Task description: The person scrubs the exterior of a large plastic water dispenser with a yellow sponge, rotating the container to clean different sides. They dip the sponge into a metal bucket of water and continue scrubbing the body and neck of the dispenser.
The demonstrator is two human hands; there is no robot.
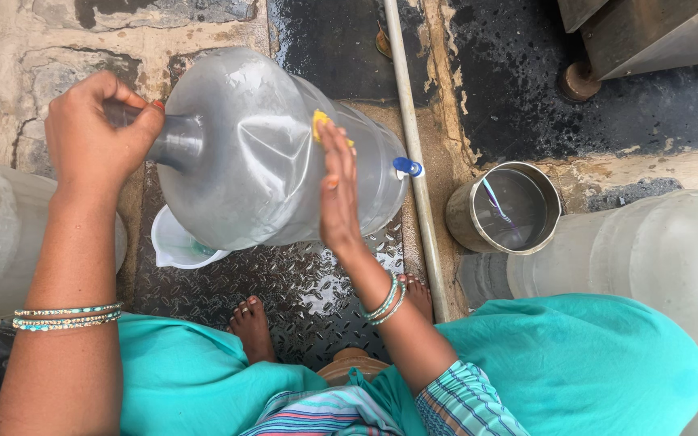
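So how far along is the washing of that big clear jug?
Done: the jug is tipped on its side and the metal floor is wet. In hand: the left hand grips the jug's neck while the right hand presses a yellow scrubber to its wall. Left: more jugs wait alongside; rinsing isn't visible.

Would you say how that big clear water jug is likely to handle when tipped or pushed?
The jug looks empty, so probably light. Its dented, creased wall suggests thin plastic that flexes. Being round and held sideways by the left hand at the neck, it would likely roll if released.
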